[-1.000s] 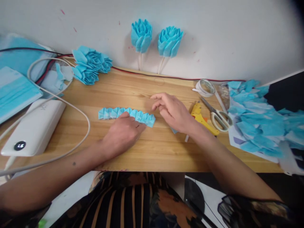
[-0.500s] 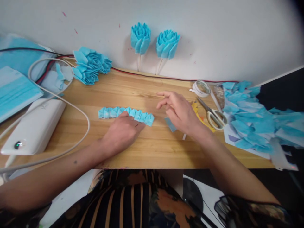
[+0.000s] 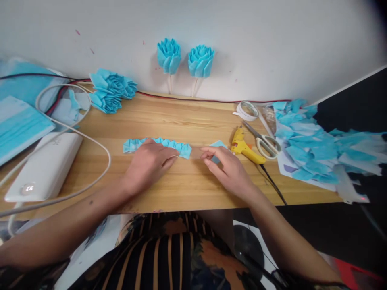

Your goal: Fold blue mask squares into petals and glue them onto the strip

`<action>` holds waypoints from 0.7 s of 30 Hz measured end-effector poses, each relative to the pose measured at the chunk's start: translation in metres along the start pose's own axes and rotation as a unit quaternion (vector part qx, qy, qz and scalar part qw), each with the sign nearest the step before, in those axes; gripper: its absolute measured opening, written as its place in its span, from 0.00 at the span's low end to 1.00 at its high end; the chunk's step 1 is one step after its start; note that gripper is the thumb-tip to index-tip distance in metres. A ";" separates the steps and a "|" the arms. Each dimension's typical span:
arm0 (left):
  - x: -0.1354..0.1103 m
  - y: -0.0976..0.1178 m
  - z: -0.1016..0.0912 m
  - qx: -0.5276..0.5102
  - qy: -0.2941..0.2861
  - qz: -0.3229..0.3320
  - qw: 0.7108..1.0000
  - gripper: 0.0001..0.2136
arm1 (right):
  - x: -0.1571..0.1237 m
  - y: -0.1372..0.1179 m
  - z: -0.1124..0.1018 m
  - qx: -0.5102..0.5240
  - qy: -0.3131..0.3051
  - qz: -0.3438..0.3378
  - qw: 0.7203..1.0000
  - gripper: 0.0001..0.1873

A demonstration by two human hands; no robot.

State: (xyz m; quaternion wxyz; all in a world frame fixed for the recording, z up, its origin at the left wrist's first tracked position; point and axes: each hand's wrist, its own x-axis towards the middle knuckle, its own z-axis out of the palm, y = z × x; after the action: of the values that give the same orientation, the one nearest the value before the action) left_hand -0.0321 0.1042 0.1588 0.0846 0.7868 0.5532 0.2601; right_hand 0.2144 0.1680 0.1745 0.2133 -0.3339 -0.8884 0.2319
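A pleated strip of light blue paper-like fabric (image 3: pixel 185 151), folded into a row of points, lies across the middle of the wooden table. Over it rests my left hand (image 3: pixel 149 159), palm down, covering the strip's middle; its fingers lie on the strip and are partly hidden. To the right, my right hand (image 3: pixel 228 167) hovers just above the table with bent fingers and the thumb apart from them. Nothing shows between them. Beside and partly under that hand is a small loose blue piece (image 3: pixel 219 143).
A yellow glue gun (image 3: pixel 246 151), scissors (image 3: pixel 268 146) and a tape roll (image 3: pixel 247 110) lie right, near piled blue pieces (image 3: pixel 305 141). Blue fabric flowers (image 3: pixel 113 88) lie back left; two stemmed ones (image 3: pixel 201 60) stand by the wall. A white power bank (image 3: pixel 45 165) with a cable sits left.
My right hand has come down and turned, uncovering the glue gun. My left hand has shifted slightly left on the strip. The camera view has tilted a little.
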 end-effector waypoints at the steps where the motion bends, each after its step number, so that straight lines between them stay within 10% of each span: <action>1: 0.000 -0.002 0.000 0.011 0.007 -0.014 1.000 0.11 | -0.003 0.000 0.000 0.004 0.012 0.002 1.000 0.11; 8: 0.004 0.000 -0.004 0.048 0.014 -0.056 0.997 0.07 | -0.036 -0.010 0.003 0.132 0.069 -0.008 0.989 0.14; 15: -0.025 0.039 0.001 -0.070 -0.031 0.086 0.993 0.13 | -0.057 -0.029 0.016 0.207 0.034 0.058 0.976 0.13; 21: -0.038 0.060 0.011 -0.227 -0.047 -0.024 0.972 0.11 | -0.054 -0.036 0.027 0.341 0.005 0.134 0.931 0.10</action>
State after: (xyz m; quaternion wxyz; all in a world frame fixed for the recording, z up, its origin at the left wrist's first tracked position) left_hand 0.0138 0.0485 0.1630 0.2933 0.7447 0.4938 0.3398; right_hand 0.2192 0.0996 0.1605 0.2858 -0.3583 -0.7018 0.5453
